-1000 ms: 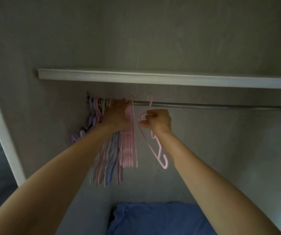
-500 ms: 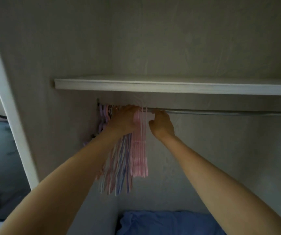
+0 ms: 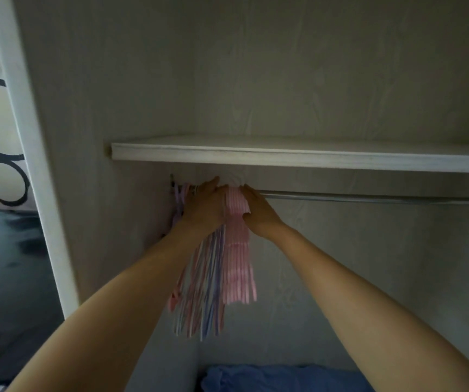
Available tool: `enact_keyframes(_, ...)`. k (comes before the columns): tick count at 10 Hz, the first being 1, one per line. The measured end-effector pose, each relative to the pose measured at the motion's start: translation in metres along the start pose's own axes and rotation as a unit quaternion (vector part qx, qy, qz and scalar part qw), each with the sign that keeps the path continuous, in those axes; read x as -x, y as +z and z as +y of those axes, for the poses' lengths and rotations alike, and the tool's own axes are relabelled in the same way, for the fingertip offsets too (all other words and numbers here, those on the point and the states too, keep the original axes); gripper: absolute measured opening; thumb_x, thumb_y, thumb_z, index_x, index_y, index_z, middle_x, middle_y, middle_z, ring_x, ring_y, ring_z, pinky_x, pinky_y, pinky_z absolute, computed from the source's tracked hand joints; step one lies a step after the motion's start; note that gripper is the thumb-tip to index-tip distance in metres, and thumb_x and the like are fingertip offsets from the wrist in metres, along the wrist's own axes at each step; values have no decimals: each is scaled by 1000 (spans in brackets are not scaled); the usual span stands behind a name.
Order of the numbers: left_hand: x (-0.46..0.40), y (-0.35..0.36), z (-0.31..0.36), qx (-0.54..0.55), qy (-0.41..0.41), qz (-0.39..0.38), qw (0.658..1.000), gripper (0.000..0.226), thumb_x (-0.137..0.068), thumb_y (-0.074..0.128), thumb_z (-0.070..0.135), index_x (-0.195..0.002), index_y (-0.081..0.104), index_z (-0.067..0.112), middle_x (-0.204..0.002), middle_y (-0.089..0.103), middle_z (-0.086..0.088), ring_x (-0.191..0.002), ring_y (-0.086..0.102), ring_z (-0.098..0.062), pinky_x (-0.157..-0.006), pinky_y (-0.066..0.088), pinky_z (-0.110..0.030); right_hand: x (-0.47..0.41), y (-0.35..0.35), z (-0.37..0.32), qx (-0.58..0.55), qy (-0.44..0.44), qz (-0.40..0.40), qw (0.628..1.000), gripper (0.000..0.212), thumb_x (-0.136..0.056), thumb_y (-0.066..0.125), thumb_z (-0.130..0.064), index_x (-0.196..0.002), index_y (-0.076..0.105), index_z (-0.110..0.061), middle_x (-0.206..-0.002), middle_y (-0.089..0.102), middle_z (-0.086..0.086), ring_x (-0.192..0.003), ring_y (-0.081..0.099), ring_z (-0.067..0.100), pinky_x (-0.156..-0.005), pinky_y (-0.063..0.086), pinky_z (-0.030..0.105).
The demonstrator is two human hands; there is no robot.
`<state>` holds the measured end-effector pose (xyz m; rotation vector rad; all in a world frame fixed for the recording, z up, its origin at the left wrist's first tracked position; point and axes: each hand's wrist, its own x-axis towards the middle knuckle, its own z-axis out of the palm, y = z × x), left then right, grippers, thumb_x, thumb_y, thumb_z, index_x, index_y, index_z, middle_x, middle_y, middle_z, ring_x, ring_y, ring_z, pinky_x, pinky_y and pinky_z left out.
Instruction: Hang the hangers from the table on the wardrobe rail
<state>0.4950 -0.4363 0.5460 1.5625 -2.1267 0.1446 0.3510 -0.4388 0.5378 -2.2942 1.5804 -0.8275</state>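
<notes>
Both hands, left hand (image 3: 205,206), right hand (image 3: 257,212), flat against pink hangers (image 3: 237,250); rail (image 3: 369,198)

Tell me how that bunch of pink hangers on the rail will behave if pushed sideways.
The pink hangers look like thin plastic, so probably light and fairly stiff. Hanging by hooks on the smooth metal rail, they would likely slide easily and swing. Packed close between the left hand and right hand, they may tangle.

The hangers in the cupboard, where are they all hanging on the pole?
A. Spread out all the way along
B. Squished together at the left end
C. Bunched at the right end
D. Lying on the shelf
B: the hangers hang packed in one bunch at the left end of the rail, between the left hand and the right hand; the rest of the rail is bare.
</notes>
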Motion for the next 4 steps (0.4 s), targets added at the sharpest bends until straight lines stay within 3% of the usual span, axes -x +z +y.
enact_keyframes(2, 9, -1, 6, -27, -17, 27, 999, 59, -93, 48, 24, -148, 27, 18, -158, 12, -10, -145, 18, -25, -120, 14, -38, 13, -5, -8, -29, 19, 19, 999, 64, -95, 41, 2, -150, 9, -5, -159, 6, 10, -147, 10, 18, -110, 4, 14)
enact_keyframes(3, 10, -3, 11, 22, -25, 38, 999, 50, -93, 49, 22, -140, 40, 12, -153, 27, -15, -139, 31, -27, -114, 28, -35, 18, -7, -7, -37, 12, 21, 999, 61, -95, 42, 0, -149, 16, -7, -158, 15, 10, -145, 17, 20, -109, 9, 15)
enact_keyframes(4, 7, -5, 12, 50, -41, 84, 994, 31, -87, 51, 11, -116, 59, 4, -123, 56, -19, -113, 55, -32, -92, 44, -33, 32, -17, -11, -51, 13, 63, 997, 54, -93, 47, -3, -145, 34, -10, -153, 31, 8, -139, 31, 20, -106, 19, 14)
